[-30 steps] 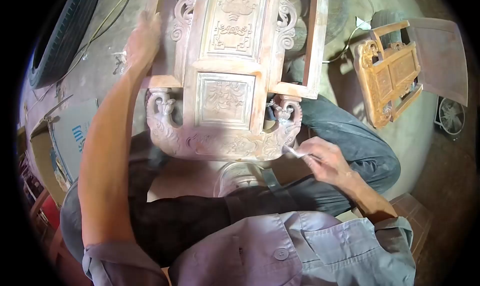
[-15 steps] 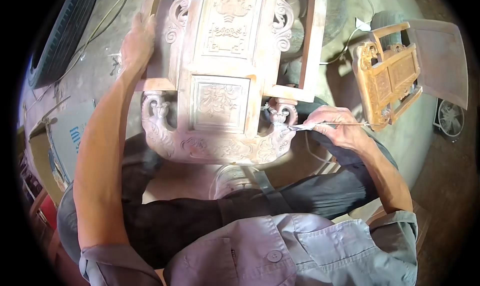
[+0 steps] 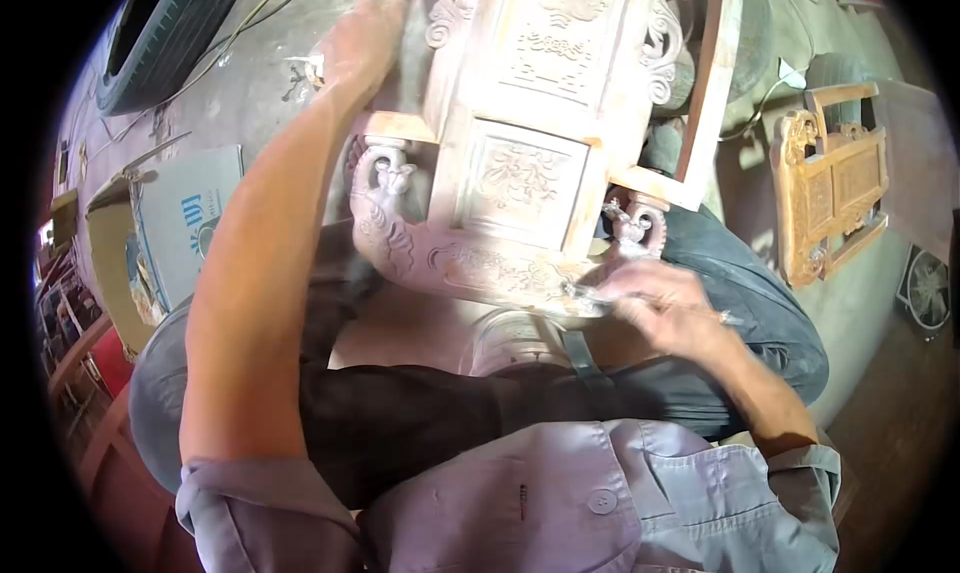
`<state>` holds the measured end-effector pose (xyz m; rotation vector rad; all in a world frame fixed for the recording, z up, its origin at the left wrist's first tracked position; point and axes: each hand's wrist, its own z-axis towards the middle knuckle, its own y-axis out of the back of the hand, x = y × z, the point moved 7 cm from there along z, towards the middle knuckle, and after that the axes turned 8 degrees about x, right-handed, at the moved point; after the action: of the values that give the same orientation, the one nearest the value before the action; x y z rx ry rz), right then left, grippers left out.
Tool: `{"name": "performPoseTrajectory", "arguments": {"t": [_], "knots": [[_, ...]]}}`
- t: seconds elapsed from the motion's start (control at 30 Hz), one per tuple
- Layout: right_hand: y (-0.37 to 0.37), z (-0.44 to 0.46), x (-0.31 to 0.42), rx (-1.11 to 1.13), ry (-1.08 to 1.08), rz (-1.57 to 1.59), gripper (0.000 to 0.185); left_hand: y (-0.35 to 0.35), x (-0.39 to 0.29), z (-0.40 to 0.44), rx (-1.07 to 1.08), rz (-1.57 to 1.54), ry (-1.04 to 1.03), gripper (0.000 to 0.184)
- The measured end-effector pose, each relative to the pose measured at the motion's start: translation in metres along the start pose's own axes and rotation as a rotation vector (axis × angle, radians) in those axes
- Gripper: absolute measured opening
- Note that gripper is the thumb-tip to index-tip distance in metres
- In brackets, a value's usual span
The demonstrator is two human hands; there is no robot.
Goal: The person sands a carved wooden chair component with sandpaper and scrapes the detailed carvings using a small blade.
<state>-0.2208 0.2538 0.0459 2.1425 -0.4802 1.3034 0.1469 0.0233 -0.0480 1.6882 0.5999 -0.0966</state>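
Note:
A pale, dusty carved wooden chair back [image 3: 520, 188] with scrollwork and raised flower panels lies tilted over my lap. My left hand [image 3: 365, 38], blurred, is closed round its left side rail near the top of the view. Down by the lower right edge, my right hand [image 3: 660, 308] pinches what looks like a folded piece of sandpaper [image 3: 585, 298] against the carved bottom rail. Motion blur hides its exact contact. A thin rod seen earlier in the right hand is hard to make out now.
At right stand a finished orange-brown carved chair back [image 3: 832, 198] and a small fan [image 3: 926, 288]. A black tyre [image 3: 170, 43] lies upper left, near a cardboard box [image 3: 185, 233] and cables. A rounded wooden piece [image 3: 515, 338] sits between my legs.
My view has shifted, so the chair back appears farther right and more tilted. The right hand has moved from the right scroll corner down onto the bottom rail. The left hand keeps its hold.

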Motion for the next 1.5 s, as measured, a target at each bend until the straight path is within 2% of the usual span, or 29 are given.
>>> {"name": "performPoseTrajectory", "arguments": {"t": [0.1, 0.13, 0.23, 0.33, 0.43, 0.53, 0.73, 0.83, 0.87, 0.97, 1.0, 1.07, 1.2, 1.3, 1.33, 1.43, 1.5], "knots": [[-0.023, 0.005, 0.007, 0.023, 0.063, -0.022, 0.015, 0.000, 0.003, 0.002, -0.001, -0.015, -0.034, 0.067], [-0.027, 0.007, 0.009, 0.034, 0.080, -0.017, 0.016, 0.015, -0.014, -0.019, -0.041, -0.015, -0.012, 0.052], [-0.034, 0.009, 0.010, 0.056, 0.118, -0.038, 0.019, 0.009, -0.010, -0.011, -0.078, 0.030, -0.049, 0.050], [-0.035, 0.008, 0.009, 0.062, 0.144, -0.121, 0.025, 0.006, -0.007, -0.007, -0.076, 0.057, -0.019, 0.050], [-0.036, 0.009, 0.013, 0.068, 0.178, -0.213, 0.032, 0.004, -0.008, -0.006, -0.175, 0.098, -0.134, 0.052], [-0.045, 0.014, 0.018, 0.037, 0.202, -0.255, 0.037, 0.003, -0.007, -0.005, -0.091, 0.130, -0.030, 0.052], [-0.049, 0.009, 0.014, 0.016, 0.229, -0.268, 0.041, -0.004, -0.004, 0.002, 0.028, 0.183, 0.045, 0.053], [-0.056, 0.019, 0.017, 0.062, 0.181, -0.269, 0.043, 0.005, -0.010, -0.005, -0.144, 0.148, -0.104, 0.054], [-0.054, 0.018, 0.018, 0.060, 0.178, -0.263, 0.041, 0.004, -0.009, -0.006, -0.164, 0.160, -0.080, 0.053], [-0.051, 0.004, 0.015, 0.028, 0.186, -0.259, 0.043, -0.002, -0.009, -0.003, 0.040, 0.161, 0.028, 0.054], [-0.057, 0.003, 0.010, 0.037, 0.173, -0.233, 0.047, 0.001, -0.010, -0.005, -0.028, 0.156, -0.004, 0.055], [-0.071, 0.022, 0.023, -0.050, 0.296, -0.282, 0.050, 0.004, -0.012, -0.007, -0.174, 0.152, -0.084, 0.058], [-0.093, 0.054, 0.042, 0.005, 0.285, -0.297, 0.053, -0.013, 0.001, 0.004, -0.006, -0.005, -0.024, 0.064], [-0.090, 0.046, 0.037, -0.022, 0.304, -0.300, 0.055, -0.010, 0.000, 0.000, -0.065, -0.066, -0.056, 0.063], [-0.091, 0.049, 0.039, -0.031, 0.311, -0.295, 0.055, -0.008, -0.010, -0.003, -0.221, 0.406, -0.170, 0.063], [-0.106, 0.058, 0.040, -0.005, 0.277, -0.315, 0.054, -0.010, -0.002, 0.000, -0.108, 0.230, -0.068, 0.064], [-0.105, 0.060, 0.040, 0.017, 0.275, -0.312, 0.052, -0.001, -0.006, -0.004, -0.063, 0.296, -0.033, 0.065]]}}
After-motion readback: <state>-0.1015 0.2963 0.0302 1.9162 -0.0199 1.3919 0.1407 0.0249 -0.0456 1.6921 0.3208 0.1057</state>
